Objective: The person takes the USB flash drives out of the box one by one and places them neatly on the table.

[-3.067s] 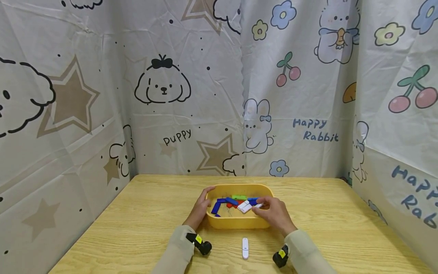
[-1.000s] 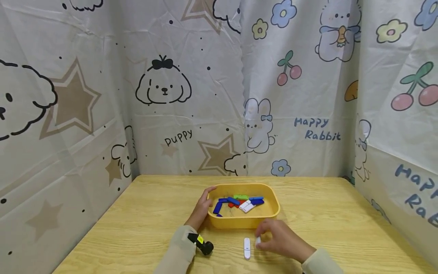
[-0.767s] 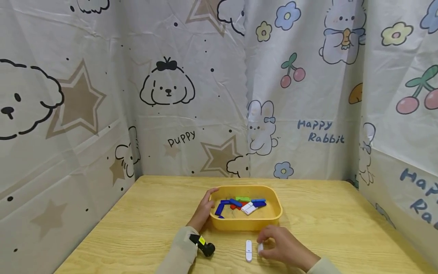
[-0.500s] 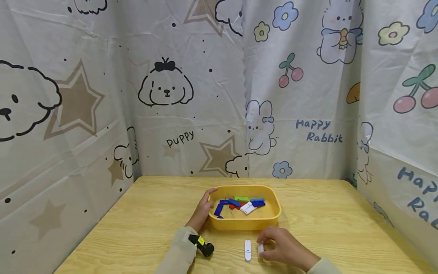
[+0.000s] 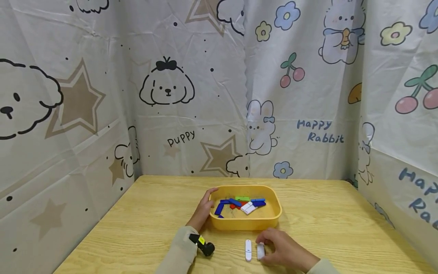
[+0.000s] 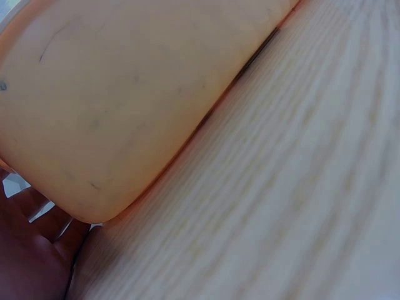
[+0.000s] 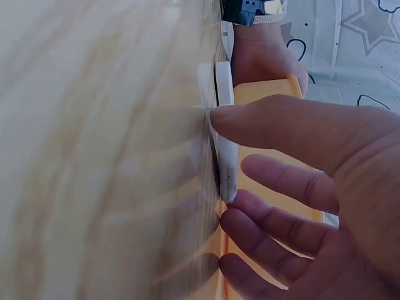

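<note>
My left hand point(image 5: 202, 209) grips the left side of a yellow plastic bin point(image 5: 244, 224), with fingers at its rim; the left wrist view shows fingers against the bin's outer wall point(image 6: 137, 112). In front of the bin, my right hand point(image 5: 285, 249) holds a white USB stick point(image 5: 261, 252) at the tabletop. In the right wrist view the thumb touches this white stick point(image 7: 226, 150) while a fingertip meets its other end. A second white USB stick point(image 5: 248, 250) lies just left of it, roughly parallel and apart.
Inside the bin lie several blue sticks point(image 5: 219, 209), a green one point(image 5: 243, 198), red pieces point(image 5: 233, 206) and white ones point(image 5: 249, 208). The wooden table point(image 5: 164, 201) extends around, with printed curtains point(image 5: 178, 160) behind and at both sides.
From inside the bin, my right hand has come forward with a white USB stick to the table beside the other one. More of that stick now shows. The left hand has stayed on the bin.
</note>
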Tool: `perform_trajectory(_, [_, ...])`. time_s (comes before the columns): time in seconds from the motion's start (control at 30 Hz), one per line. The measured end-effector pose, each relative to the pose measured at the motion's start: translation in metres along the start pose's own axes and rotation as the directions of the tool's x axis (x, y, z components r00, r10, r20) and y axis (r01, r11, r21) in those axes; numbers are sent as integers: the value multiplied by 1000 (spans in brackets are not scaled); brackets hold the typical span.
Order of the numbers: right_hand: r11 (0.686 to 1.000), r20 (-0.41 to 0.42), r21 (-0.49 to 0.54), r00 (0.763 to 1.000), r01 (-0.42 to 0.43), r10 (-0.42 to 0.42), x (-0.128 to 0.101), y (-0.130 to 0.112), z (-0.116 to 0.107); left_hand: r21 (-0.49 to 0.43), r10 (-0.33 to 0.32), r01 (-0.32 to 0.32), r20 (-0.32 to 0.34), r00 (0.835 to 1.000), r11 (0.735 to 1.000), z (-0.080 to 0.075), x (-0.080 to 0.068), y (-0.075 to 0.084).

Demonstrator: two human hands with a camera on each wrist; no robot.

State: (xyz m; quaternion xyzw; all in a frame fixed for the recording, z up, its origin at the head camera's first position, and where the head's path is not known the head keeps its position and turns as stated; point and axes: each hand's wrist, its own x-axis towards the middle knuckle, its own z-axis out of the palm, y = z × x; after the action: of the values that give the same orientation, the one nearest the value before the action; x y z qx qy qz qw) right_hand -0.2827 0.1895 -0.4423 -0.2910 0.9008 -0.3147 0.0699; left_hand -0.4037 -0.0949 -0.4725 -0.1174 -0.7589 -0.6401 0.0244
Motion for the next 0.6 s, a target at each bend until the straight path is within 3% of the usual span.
perform_trajectory(0.6, [1000, 0, 12, 1000, 4, -4, -2, -2, 1, -1, 1, -1, 6, 1000, 1000, 0, 1, -2])
